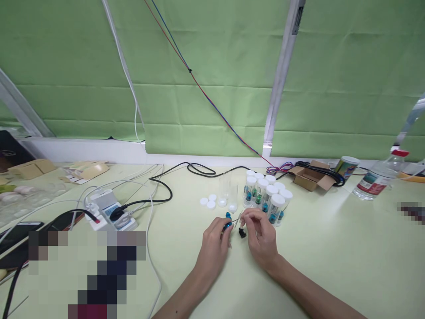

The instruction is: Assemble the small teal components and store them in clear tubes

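My left hand [215, 239] is closed, its thumb and fingers pinching a small shiny blue piece [227, 226]. Just beyond those fingers a second small blue piece [228, 215] shows. Opposite, my right hand [260, 235] pinches what looks like a thin metal pin [236, 220], which points toward the blue piece. A small black piece [242, 232] is just below the right fingertips; whether it hangs from them or lies on the table, I cannot tell. Two clear tubes without caps [233, 199] stand behind my hands, with three white caps [211, 204] lying to their left.
Several white-capped clear tubes [276, 206] with blue or green pieces inside stand close behind my right hand. Farther right are an open cardboard box [312, 179], a can [346, 168] and a plastic bottle [373, 181]. Cables and a white power strip [116, 215] occupy the left.
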The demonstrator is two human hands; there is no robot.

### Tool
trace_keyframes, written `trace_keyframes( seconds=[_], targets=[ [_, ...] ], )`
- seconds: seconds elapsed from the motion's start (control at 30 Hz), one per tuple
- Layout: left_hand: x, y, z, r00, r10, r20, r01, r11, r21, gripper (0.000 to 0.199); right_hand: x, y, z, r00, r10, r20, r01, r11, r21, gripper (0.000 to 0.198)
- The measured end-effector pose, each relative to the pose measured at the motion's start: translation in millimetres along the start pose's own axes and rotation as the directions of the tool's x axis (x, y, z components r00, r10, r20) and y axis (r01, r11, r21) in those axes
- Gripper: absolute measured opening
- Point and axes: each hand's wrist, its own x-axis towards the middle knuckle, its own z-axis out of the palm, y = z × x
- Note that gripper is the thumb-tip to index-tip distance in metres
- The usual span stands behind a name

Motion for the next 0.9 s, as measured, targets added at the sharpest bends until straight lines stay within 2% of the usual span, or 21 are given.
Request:
trace_keyframes(
  seconds=[0.6,0.9],
  targets=[
    [0.2,0.4,0.0,1.0,-0.003,0.028,0.004,1.0,-0.002,0.027,-2.5,-0.5,0.8,0.999,-0.013,0.035,0.012,0.999,0.04,0.012],
    [-0.3,3.1,-0.3,0.999,-0.024,0.034,0.026,0.998,-0.065,0.029,-1.7,-1.2,1.4,0.999,0.038,0.022,-0.04,0.996,0.086,0.011]
  ],
)
